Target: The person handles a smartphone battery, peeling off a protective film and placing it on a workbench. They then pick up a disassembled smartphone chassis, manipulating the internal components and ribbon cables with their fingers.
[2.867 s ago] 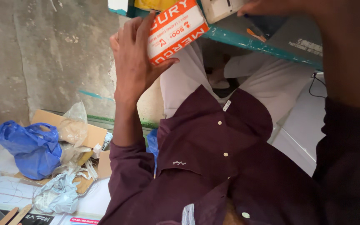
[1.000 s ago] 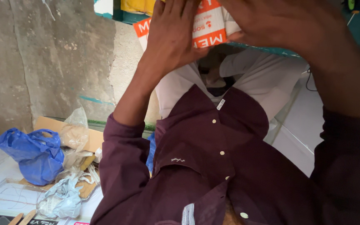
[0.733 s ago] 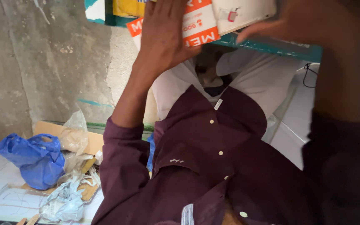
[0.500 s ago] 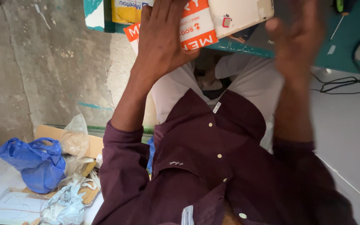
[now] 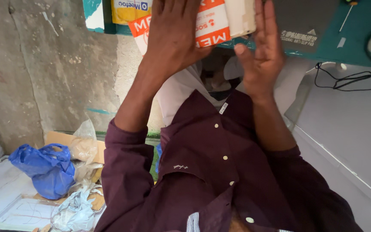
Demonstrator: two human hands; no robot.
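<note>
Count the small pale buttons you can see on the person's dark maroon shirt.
4. One pale button sits near the collar, a second lower down the placket, a third below that, and a fourth near the bottom edge. Folds may hide more.
</note>
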